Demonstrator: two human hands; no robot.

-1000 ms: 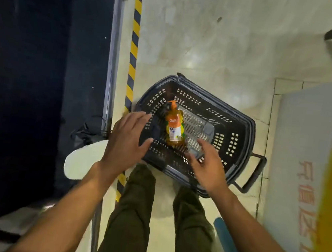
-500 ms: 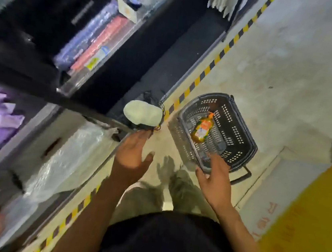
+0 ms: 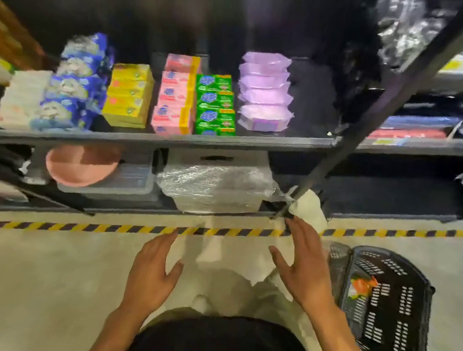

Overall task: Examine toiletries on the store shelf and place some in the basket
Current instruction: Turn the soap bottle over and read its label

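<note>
hands are both empty at the lower centre of the frame: the left hand (image 3: pixel 151 270) and the right hand (image 3: pixel 304 274) hover backs-up over the floor, fingers straight and loosely spread, thumbs out, gripping nothing. the basket (image 3: pixel 397 335) sits on the floor at the lower right, just beside the right forearm. one orange bottle (image 3: pixel 361 287) lies inside it near its left wall; blur hides the label. judging by this, one item is in and the picking is only partly done.

the shelf (image 3: pixel 170 138) runs across the middle of the frame, well apart from both hands. it is stocked with rows of soap-like goods: yellow boxes (image 3: pixel 128 95), pink boxes (image 3: pixel 175 101) and green boxes (image 3: pixel 215 103) side by side, purple packs (image 3: pixel 264 91) to their right and blue-and-white packs (image 3: pixel 72 83) to their left. none of these is touched. what looks left is reaching up to that row, taking a pack to look it over, and carrying whatever is chosen down to the lower right. striped floor tape (image 3: pixel 130 228) lies between the hands and the shelf foot.
</note>
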